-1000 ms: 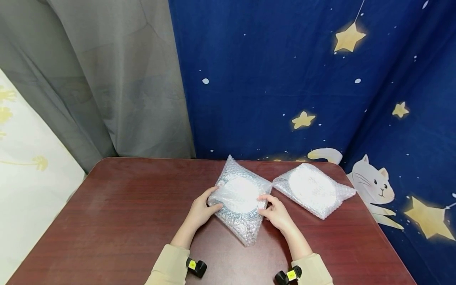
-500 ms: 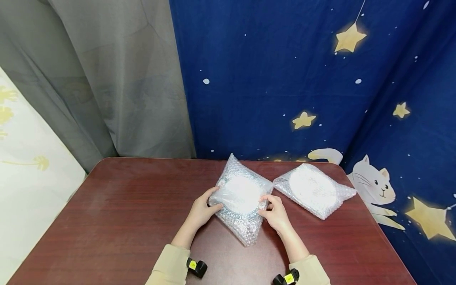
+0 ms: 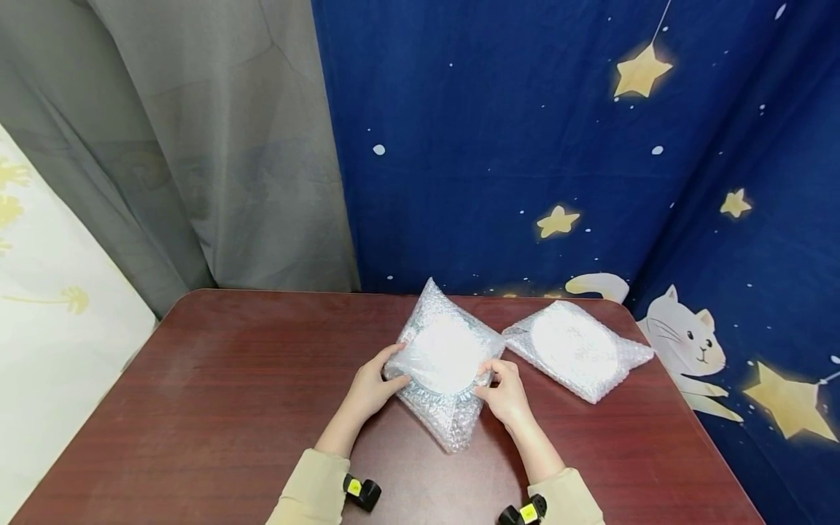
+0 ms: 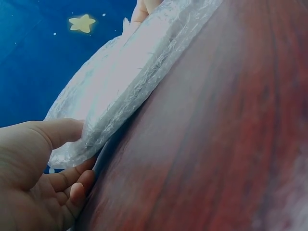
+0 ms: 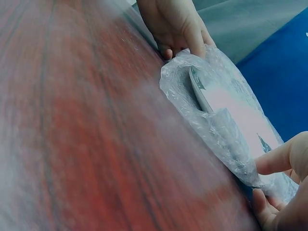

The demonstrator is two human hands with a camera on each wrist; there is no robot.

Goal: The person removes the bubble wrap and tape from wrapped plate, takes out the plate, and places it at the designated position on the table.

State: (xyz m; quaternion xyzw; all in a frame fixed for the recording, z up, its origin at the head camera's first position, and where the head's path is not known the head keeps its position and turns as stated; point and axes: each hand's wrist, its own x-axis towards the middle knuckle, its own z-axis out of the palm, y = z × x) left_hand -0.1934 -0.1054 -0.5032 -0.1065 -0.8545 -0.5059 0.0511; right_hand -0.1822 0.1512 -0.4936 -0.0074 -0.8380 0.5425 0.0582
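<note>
A clear bubble-wrap bag (image 3: 446, 423) lies at the middle of the table, turned cornerwise. Inside it shows a round, bright white plate (image 3: 446, 357). My left hand (image 3: 369, 390) pinches the bag's left edge, thumb on top and fingers tucked below, as the left wrist view shows. On the right edge, my right hand (image 3: 507, 397) pinches the bubble wrap between thumb and fingers. The right wrist view shows the bag's near side gaping, with the plate's rim (image 5: 198, 91) visible inside. Glare washes out most of the plate's face.
A second bubble-wrap bag (image 3: 577, 350) with a round white thing in it lies close by on the right, near the far edge. The dark red wooden table (image 3: 230, 394) ends at grey (image 3: 262, 146) and blue star-print curtains (image 3: 472, 146).
The bag has turned slightly clockwise, its far corner shifting a little away and to the right. My right wrist has drifted slightly left; the left hand stays almost still.
</note>
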